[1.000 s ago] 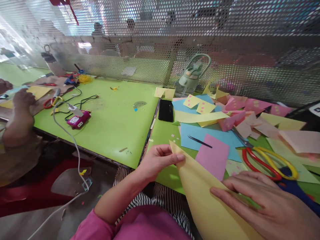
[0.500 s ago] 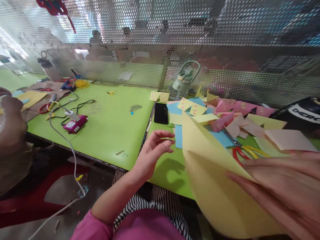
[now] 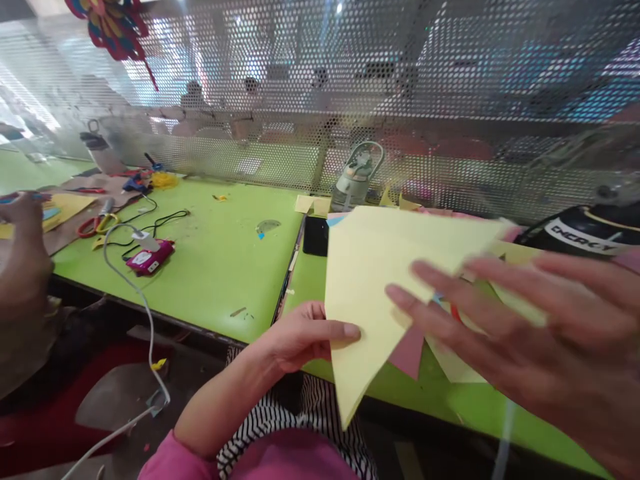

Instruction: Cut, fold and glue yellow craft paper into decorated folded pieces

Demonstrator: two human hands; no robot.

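Note:
My left hand (image 3: pixel 305 337) grips a folded sheet of pale yellow paper (image 3: pixel 373 267) at its lower left edge, thumb on top and fingers underneath. The sheet is tilted up over the green table. Over its right side is my right hand (image 3: pixel 540 353), fingers spread and smeared by motion; whether the fingertips touch the paper I cannot tell. Under the sheet a pink paper piece (image 3: pixel 409 353) shows. Most of the coloured scraps behind are covered by the sheet and my right hand, and only a bit of a red scissor handle (image 3: pixel 455 312) peeks out.
A black phone (image 3: pixel 315 237) and a pale green bottle (image 3: pixel 353 180) stand behind the sheet. Left are a purple power adapter (image 3: pixel 150 257) with cables, scissors (image 3: pixel 90 227) and another person's hand (image 3: pixel 23 240). A black object lettered ENERGY (image 3: pixel 585 230) sits right. A perforated metal screen (image 3: pixel 280 140) borders the table.
The yellow paper has swung up and left, now showing as a folded sheet. My left hand has closed on its edge; my right hand's fingers have spread apart.

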